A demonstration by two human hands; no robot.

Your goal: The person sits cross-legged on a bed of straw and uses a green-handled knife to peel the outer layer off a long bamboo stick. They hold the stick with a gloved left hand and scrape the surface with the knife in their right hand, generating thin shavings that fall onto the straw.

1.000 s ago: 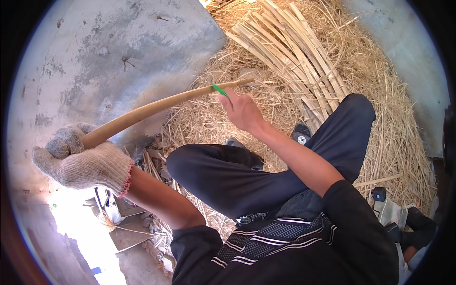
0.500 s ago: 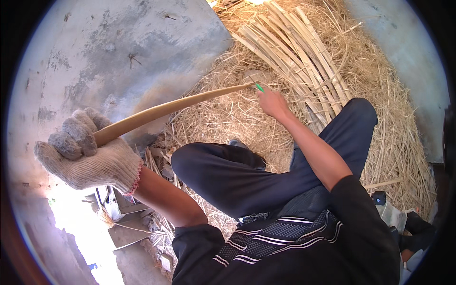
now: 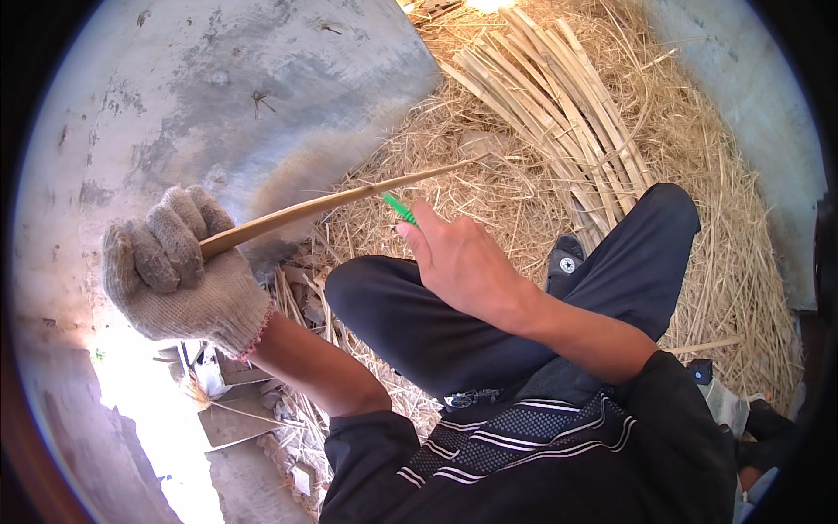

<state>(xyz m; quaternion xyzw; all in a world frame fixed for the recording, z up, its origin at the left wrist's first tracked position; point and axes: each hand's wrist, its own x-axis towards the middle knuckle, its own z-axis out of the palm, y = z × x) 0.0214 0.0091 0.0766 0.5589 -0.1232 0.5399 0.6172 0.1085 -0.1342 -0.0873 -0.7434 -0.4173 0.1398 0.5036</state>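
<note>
Inside the curled fingers of the gloved left hand [image 3: 188, 271], the thick end of a long, pale wooden strip [image 3: 323, 205] is gripped tight. From those fingers the strip slants up to the right, narrowing toward a thin tip that lies past the bare right hand [image 3: 471, 266]. The right fingers are closed around a slim green tool [image 3: 399, 209], with its end poking out ahead of the thumb, just below the middle of the strip; whether it touches the wood cannot be told. Below the right fingers is the bent knee of the dark trousers [image 3: 410, 323]. Beyond the right knuckles, loose straw [image 3: 419, 135] covers the ground, and farther out a bundle of similar pale strips [image 3: 559, 105] lies fanned across it. Above the left fingers stands a stained grey wall [image 3: 201, 105].
</note>
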